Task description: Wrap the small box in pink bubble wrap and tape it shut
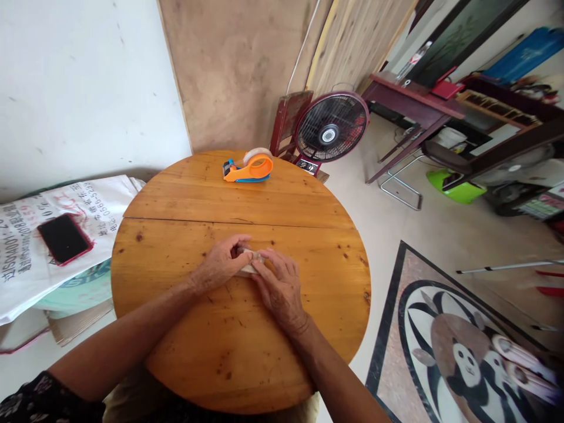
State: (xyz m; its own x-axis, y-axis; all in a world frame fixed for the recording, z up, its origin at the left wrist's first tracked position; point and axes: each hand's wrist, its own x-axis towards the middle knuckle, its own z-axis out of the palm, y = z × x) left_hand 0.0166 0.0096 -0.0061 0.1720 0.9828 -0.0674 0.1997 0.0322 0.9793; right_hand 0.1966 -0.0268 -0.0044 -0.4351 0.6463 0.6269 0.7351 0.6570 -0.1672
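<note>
Over the middle of the round wooden table (pixel 229 346), both hands meet on a small pale block-like object (pixel 249 269). My left hand (pixel 220 262) is curled around its left end, thumb lying across the top. The fingers of my right hand (pixel 281 285) press on its right end. Most of the object is covered by the fingers, so its exact kind does not show. Farther back on the tabletop stands an orange and blue tape dispenser (pixel 249 167) with a roll of tape in it, apart from both hands.
Left of the table, a phone (pixel 64 238) lies on a white printed sack (pixel 110 205). A floor fan (pixel 330 126) stands beyond the table's far right edge, by a wooden chair (pixel 288 123). A dark red desk (pixel 414 97) is farther right. A panda-patterned mat (pixel 392 329) covers the floor.
</note>
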